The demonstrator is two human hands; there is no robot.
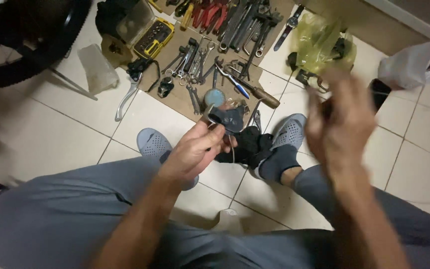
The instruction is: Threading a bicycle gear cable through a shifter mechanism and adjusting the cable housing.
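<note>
My left hand [195,149] grips a small dark metal bike part [226,118] with a thin wire or cable hanging from it, held above my feet. My right hand [338,117] is raised to the right and blurred; its fingers are curled, and something dark may sit between them, but I cannot tell. A black rag [250,146] lies on the tiled floor between my grey shoes [154,143], just below the held part.
A cardboard sheet [175,94] ahead holds several wrenches, pliers and a yellow bit case [154,36]. A brake lever [125,97] lies at its left. A bike tyre [31,55] is at top left, a yellow bag [319,42] and white bag [419,62] at right.
</note>
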